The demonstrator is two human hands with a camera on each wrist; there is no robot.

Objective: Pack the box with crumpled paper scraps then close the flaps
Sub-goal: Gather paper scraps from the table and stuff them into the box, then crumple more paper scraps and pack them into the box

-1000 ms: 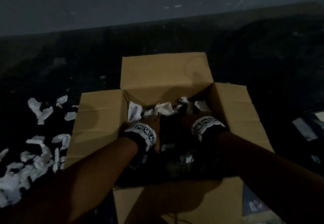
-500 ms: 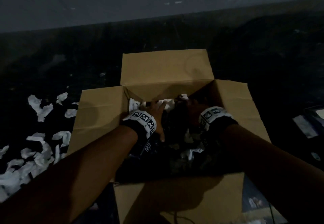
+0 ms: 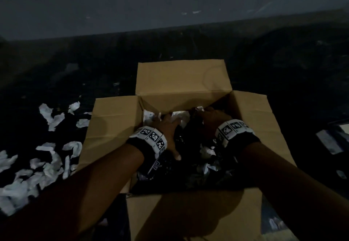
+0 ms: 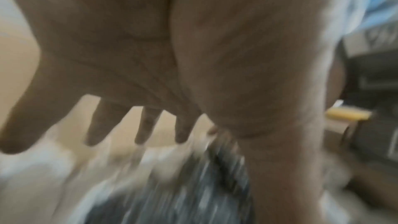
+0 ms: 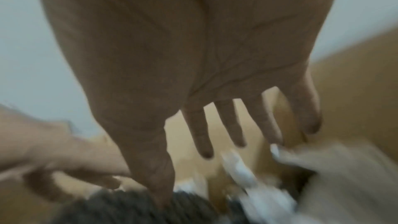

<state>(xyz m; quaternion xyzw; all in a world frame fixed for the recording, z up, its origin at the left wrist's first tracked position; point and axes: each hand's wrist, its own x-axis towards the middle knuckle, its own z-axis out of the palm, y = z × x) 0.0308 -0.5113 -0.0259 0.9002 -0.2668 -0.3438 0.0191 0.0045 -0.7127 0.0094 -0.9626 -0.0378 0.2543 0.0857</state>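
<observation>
The box (image 3: 181,82) sits on the dark floor (image 3: 283,61) with all 4 flaps folded out. Both hands reach into it at the far wall. The left hand (image 3: 168,129) lies with fingers (image 4: 146,125) straight and spread, pressing on the white scraps (image 3: 179,117) inside; its grip holds nothing. The right hand (image 3: 213,118) likewise has its fingers (image 5: 228,125) straight and spread over the scraps, gripping nothing. More scraps (image 3: 37,169) lie loose on the floor left of the box.
</observation>
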